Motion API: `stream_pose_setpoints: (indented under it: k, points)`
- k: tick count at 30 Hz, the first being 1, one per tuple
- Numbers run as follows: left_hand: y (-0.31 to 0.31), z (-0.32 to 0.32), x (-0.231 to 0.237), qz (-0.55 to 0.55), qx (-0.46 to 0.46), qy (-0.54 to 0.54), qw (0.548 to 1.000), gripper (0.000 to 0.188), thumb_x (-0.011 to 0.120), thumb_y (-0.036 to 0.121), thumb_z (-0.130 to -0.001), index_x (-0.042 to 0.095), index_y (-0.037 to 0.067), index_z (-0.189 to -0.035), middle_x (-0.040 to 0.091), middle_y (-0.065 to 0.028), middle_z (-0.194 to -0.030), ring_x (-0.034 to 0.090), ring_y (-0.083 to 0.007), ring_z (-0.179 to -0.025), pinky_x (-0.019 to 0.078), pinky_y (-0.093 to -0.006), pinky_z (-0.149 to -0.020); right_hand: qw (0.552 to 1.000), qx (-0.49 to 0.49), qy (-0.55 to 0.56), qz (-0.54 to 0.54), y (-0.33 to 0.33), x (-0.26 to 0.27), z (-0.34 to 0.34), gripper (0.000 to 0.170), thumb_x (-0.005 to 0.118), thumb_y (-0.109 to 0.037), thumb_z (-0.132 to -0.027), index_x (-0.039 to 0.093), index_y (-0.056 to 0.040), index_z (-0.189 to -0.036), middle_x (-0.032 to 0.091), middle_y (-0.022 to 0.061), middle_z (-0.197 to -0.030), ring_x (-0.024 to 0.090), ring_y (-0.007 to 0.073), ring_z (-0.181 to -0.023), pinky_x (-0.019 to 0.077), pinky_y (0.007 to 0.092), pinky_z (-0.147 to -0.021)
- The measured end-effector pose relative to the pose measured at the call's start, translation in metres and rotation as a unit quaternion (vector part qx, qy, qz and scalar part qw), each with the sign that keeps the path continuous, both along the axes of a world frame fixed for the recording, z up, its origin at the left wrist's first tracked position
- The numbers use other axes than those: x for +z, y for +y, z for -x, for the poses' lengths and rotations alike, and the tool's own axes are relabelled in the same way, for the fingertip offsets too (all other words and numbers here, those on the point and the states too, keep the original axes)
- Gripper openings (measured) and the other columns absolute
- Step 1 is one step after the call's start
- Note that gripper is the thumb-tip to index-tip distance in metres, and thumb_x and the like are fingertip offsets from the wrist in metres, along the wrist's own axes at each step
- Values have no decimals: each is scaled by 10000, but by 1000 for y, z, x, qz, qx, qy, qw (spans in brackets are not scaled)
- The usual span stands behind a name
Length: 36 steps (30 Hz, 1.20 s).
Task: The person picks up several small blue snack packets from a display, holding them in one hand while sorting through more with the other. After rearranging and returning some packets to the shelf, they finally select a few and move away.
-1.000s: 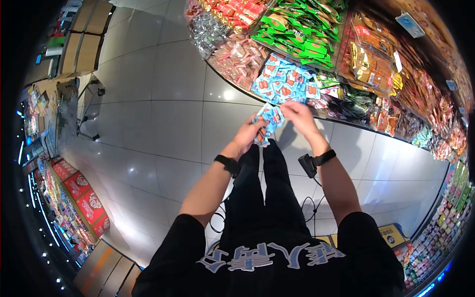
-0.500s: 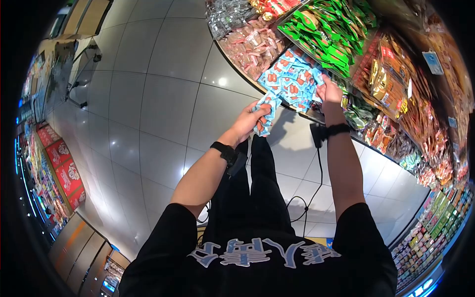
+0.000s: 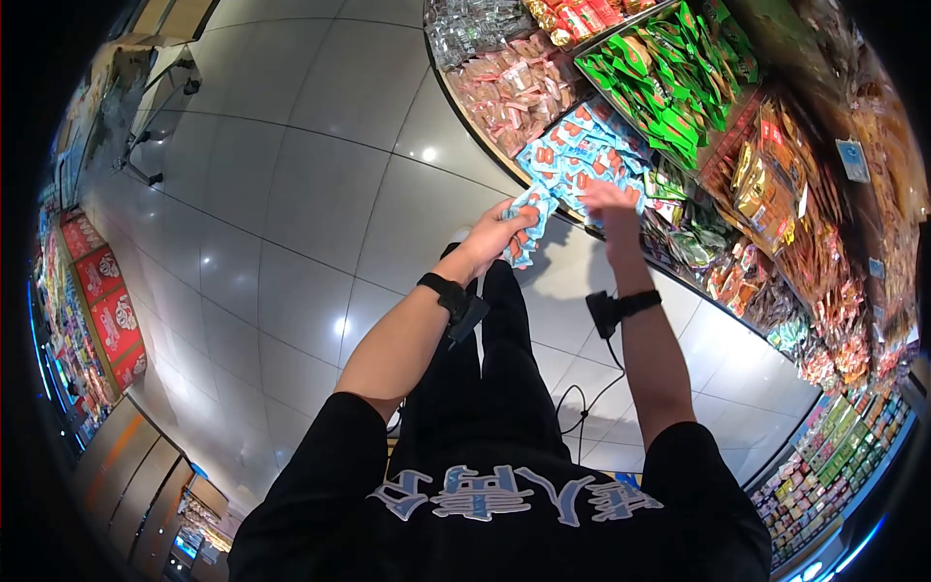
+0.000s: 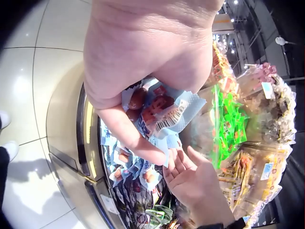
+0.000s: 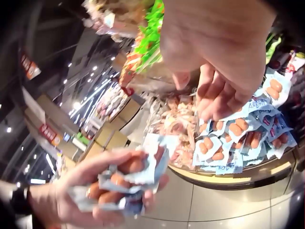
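Observation:
In my left hand [image 3: 488, 239] I grip several small blue-and-clear sausage packets [image 3: 531, 213], with brown mini sausages showing through the film. The left wrist view shows the thumb lying across them and a barcode on one packet [image 4: 167, 117]. My right hand [image 3: 613, 206] hovers over the front of a pile of matching packets [image 3: 585, 141] in the display. Its fingers are loosely bent, and nothing shows between them in the right wrist view. There, the held packets [image 5: 126, 179] sit fanned in the left palm, left of the pile [image 5: 238, 138].
Green snack bags [image 3: 659, 78] lie behind the blue pile. Pinkish-brown wrapped snacks [image 3: 509, 87] fill the section to its left, and brown packs [image 3: 761, 184] stand to its right. The curved display edge [image 3: 485, 145] runs in front. A cable [image 3: 582, 412] hangs near my legs.
My right hand went from beside the left hand to the right side of the blue pile, then came back left and nearer. The left hand keeps its packets. The view has shifted.

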<state>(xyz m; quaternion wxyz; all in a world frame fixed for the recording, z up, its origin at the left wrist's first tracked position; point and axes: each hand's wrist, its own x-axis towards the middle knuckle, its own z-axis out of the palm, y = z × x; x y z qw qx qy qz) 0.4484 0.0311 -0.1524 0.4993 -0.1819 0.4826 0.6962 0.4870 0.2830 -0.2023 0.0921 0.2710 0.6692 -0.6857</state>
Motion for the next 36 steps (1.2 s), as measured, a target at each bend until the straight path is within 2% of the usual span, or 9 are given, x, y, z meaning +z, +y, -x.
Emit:
stream_pose_setpoints:
  k: [1,4,16,18,22,28,29,32,36]
  points:
    - [1,0,-1,3,-9,2,1000,357,641,208,-922,543,63,-1233,553,-15,-737,589,-119,-608,504,-259,-524,996,29,73,48,-19,18,-4,287,682,-144,-839,621,31,-1058,682,69,-865,634,128,-743,492,242,-681]
    - [4,-1,-4,15,-34,11,999,374,667,220,-911,548,62,-1229,553,-14,-750,592,-120,-622,483,-242,-528,996,81,-12,-30,-53,38,-13,306,705,-188,-847,604,33,-1033,675,76,-864,640,125,-754,495,252,-698]
    - [6,2,4,-23,-24,44,998,380,649,215,-923,536,41,-1241,567,-22,-783,516,-80,-583,443,-224,-499,992,48,-67,94,-48,38,-8,204,663,-229,-905,630,-29,-921,627,25,-790,612,105,-708,485,252,-681]
    - [3,6,9,-49,-33,36,998,484,666,206,-903,486,-5,-1300,592,-48,-848,541,-101,-663,447,-236,-531,991,28,-58,116,-43,34,-8,192,651,-223,-916,639,-31,-912,628,21,-792,604,105,-707,485,250,-676]
    - [4,9,1,-42,7,12,999,397,635,188,-919,521,18,-1259,575,-46,-792,554,-116,-607,481,-262,-504,985,-101,-29,140,-38,23,-7,170,613,-194,-941,651,-32,-906,624,27,-769,595,109,-712,485,250,-670]
    - [3,20,-3,-42,8,25,999,309,620,194,-933,567,44,-1198,552,-27,-710,591,-130,-582,492,-271,-478,929,-285,10,237,2,-49,11,283,485,-141,-994,502,42,-1209,618,190,-1127,648,263,-1021,548,329,-847]
    - [2,20,-1,-40,4,22,999,319,618,198,-938,563,39,-1208,562,-20,-715,630,-135,-641,466,-240,-489,933,-277,24,229,2,-52,14,371,443,-133,-1006,374,65,-1312,508,242,-1319,563,337,-1202,521,406,-970]
    - [1,19,-1,-20,-6,20,1000,313,615,201,-944,567,36,-1206,572,-9,-715,660,-134,-681,438,-206,-512,883,-339,25,323,2,-66,30,319,481,-111,-996,456,76,-1253,530,188,-1312,537,264,-1235,497,340,-1000]
    - [-3,17,0,-8,-19,20,1000,296,622,205,-941,582,41,-1185,570,-3,-711,636,-115,-644,428,-198,-525,871,-373,41,317,-6,-68,42,378,391,-106,-1020,322,108,-1325,391,265,-1420,434,336,-1328,473,422,-1039]
